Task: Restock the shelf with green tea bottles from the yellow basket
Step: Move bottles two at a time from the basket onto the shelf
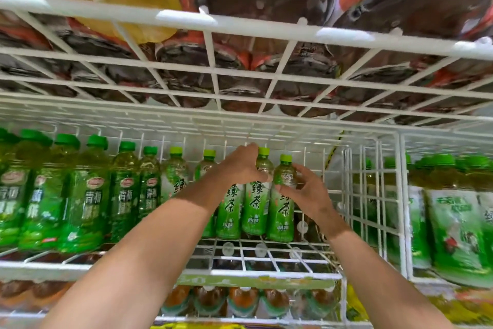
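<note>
Both arms reach into a white wire shelf (256, 256). My left hand (240, 166) curls round the neck of a green tea bottle (256, 203) with a light green cap, standing upright in the row. Beside it on the right stands another green tea bottle (281, 211); my right hand (306, 190) is at its shoulder, thumb and fingers spread and touching it loosely. More green tea bottles (176, 176) stand behind and to the left. The yellow basket is out of view.
Darker green-capped bottles (88, 195) fill the shelf's left part. A wire divider (349, 195) closes the bay on the right, with green-labelled bottles (453, 224) beyond. The wire shelf above (240, 67) carries large dark bottles. Orange-capped bottles (240, 299) sit below.
</note>
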A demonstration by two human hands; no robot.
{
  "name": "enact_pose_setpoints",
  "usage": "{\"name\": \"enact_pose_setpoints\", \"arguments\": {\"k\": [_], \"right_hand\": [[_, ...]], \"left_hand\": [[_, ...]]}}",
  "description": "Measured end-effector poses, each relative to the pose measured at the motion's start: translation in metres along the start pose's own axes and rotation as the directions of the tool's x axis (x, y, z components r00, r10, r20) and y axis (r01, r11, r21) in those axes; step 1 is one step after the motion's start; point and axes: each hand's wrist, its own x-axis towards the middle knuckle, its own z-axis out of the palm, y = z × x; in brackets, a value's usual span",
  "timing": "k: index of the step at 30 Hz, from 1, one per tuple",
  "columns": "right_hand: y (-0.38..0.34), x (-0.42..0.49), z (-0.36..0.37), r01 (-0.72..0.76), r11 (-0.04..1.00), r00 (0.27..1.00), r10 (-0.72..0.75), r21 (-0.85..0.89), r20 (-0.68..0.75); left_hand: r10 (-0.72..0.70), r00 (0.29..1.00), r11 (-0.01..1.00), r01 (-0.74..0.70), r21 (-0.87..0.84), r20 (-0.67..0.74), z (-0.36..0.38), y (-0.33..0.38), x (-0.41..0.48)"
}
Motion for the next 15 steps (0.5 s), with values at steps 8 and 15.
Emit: {"name": "enact_pose_setpoints", "arguments": {"k": [8, 15], "right_hand": [[-0.008, 0.008, 0.001, -0.013, 1.000, 1.000, 0.013, 0.021, 0.007], [0.000, -0.003, 0.004, 0.021, 1.000, 1.000, -0.021, 0.009, -0.024]], "left_hand": [[-0.037, 0.997, 0.994, 0.031, 0.106, 0.062, -0.015, -0.001, 0.004], [-0.026, 0.993, 0.976, 0.000, 0.219, 0.113, -0.003, 0.003, 0.008]]}}
